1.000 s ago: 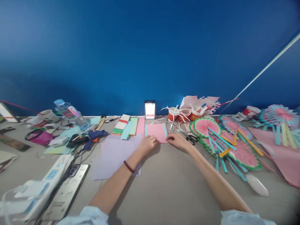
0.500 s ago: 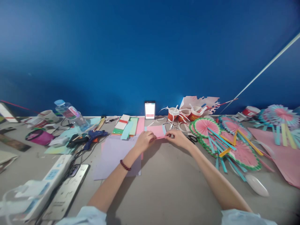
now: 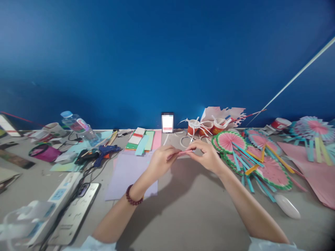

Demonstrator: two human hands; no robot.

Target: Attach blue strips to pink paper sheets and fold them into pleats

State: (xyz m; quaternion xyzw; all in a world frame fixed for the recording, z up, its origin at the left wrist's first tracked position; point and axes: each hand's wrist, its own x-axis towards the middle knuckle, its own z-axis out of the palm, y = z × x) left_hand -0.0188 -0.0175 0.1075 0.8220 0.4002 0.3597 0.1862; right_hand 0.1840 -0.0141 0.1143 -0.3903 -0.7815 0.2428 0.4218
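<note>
Between my two hands is a narrow pink folded paper point(image 3: 185, 152), seen nearly edge-on, with a light blue bit at its right end. My left hand point(image 3: 164, 157) pinches its left end; a dark beaded bracelet is on that wrist. Thumb and fingers of my right hand point(image 3: 205, 155) close on the right end. Both hands are raised a little over the grey table point(image 3: 188, 209), and their shadow falls below them. To the left of my left hand lie lilac paper sheets point(image 3: 125, 177).
Paper fans point(image 3: 231, 142) with blue and yellow strips lie to the right, beside a white computer mouse point(image 3: 288, 206). Red cups point(image 3: 206, 128) stand at the back near a tape roll point(image 3: 185, 141). Leftward are a glue gun point(image 3: 106, 153), a bottle point(image 3: 81, 127), a phone point(image 3: 75, 214) and a power strip point(image 3: 57, 195).
Both hands have lifted off the table with the pink paper and come nearer to me. The paper, lying partly flat before, now shows as a thin strip held edge-on.
</note>
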